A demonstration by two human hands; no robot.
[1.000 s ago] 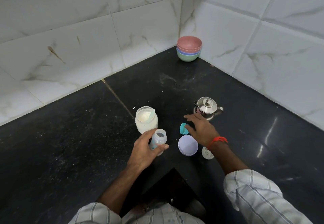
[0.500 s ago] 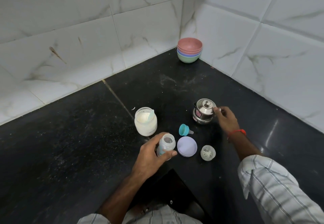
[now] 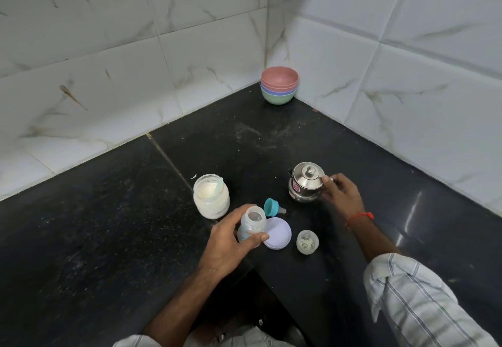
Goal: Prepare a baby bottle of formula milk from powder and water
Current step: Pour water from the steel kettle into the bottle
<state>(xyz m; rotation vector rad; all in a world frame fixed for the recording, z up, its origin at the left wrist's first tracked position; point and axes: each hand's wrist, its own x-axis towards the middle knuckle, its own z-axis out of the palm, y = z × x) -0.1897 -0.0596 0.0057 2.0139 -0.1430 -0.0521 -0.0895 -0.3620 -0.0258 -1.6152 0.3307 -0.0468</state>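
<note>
Steel kettle [image 3: 306,182]: right hand [image 3: 341,193] grips handle | bottle [image 3: 252,224]: left hand [image 3: 231,243] holds, seemingly empty

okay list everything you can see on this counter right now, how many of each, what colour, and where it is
Counter: one, black stone, meeting white marbled wall tiles at a corner.
Bowls: one nested stack, pink on top, then blue, green at the bottom, in the far corner.
Powder jar: one, clear, open, white powder and a pale scoop inside, centre-left.
Kettle: one, small steel, lid on, centre-right.
Teat ring: one, teal, lying on its side between jar and kettle.
Jar lid: one, lilac, flat, beside the bottle.
Clear cap: one, right of the lilac lid.
Baby bottle: one, clear, open, upright.
Left hand: gripping the bottle.
Right hand: on the kettle's handle; red wrist thread.
</note>
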